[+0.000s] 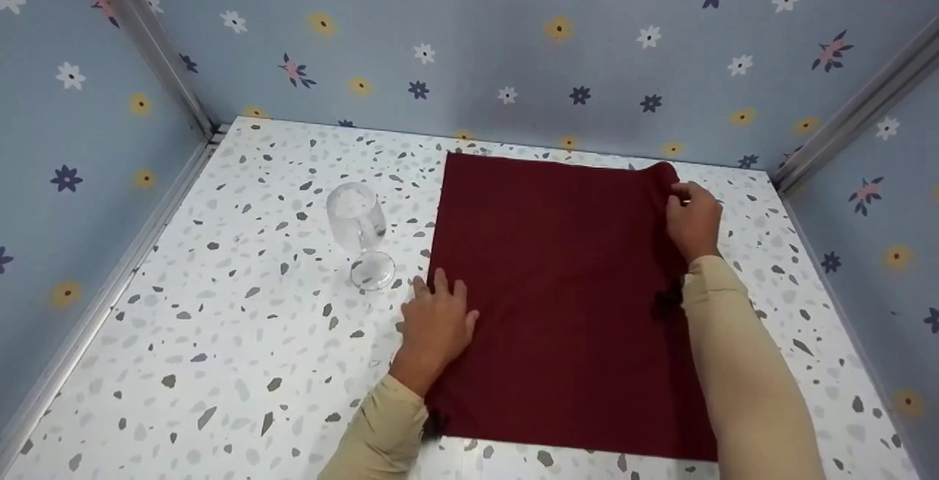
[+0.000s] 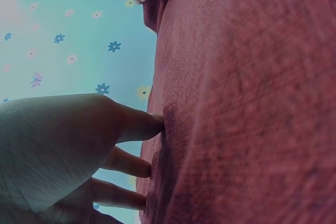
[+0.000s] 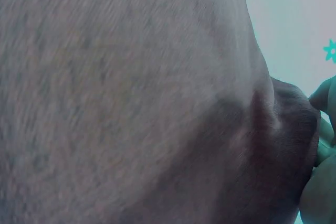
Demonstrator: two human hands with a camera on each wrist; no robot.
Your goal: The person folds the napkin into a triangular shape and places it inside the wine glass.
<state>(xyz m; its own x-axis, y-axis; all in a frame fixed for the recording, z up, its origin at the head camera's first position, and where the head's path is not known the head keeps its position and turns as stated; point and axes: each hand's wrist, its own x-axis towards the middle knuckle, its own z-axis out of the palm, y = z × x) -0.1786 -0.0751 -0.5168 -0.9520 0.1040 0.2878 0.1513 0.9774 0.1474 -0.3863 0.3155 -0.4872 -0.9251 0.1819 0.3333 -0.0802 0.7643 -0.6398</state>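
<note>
A dark red cloth lies spread out on the speckled table. On its left edge rests my left hand, fingers spread and fingertips touching the fabric, as the left wrist view also shows with the thumb on the cloth. At the far right corner my right hand pinches the cloth between thumb and fingers, and that corner is lifted and curled. In the right wrist view the raised fabric fills most of the picture, with part of the right hand at the edge.
A clear stemmed glass lies on its side on the table, left of the cloth. Flower-patterned panels stand along the back and both sides, close behind the cloth's far edge.
</note>
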